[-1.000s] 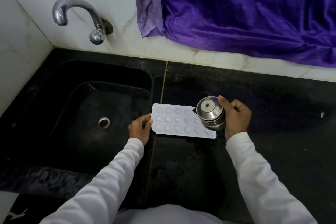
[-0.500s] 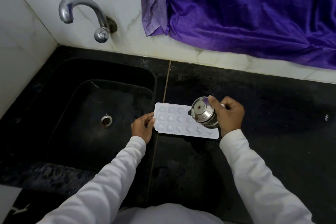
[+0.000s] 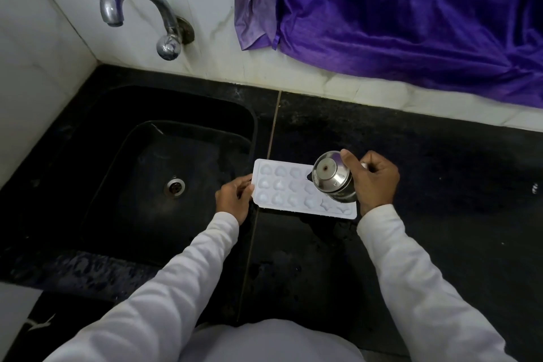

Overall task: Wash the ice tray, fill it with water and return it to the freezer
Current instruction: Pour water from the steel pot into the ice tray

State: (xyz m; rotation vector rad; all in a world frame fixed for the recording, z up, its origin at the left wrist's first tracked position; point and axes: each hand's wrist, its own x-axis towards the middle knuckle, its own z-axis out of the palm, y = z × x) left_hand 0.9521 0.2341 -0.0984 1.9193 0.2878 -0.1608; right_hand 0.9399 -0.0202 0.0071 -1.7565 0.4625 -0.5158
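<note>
Your left hand (image 3: 235, 200) pinches the ice tray (image 3: 279, 189) at its left end, stretching right under the cup (image 3: 332, 178) your right hand (image 3: 374, 182) grips.

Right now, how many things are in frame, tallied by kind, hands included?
ice tray: 1
steel cup: 1
tap: 1
sink: 1
purple cloth: 1
hands: 2, left hand and right hand
Total: 7
</note>
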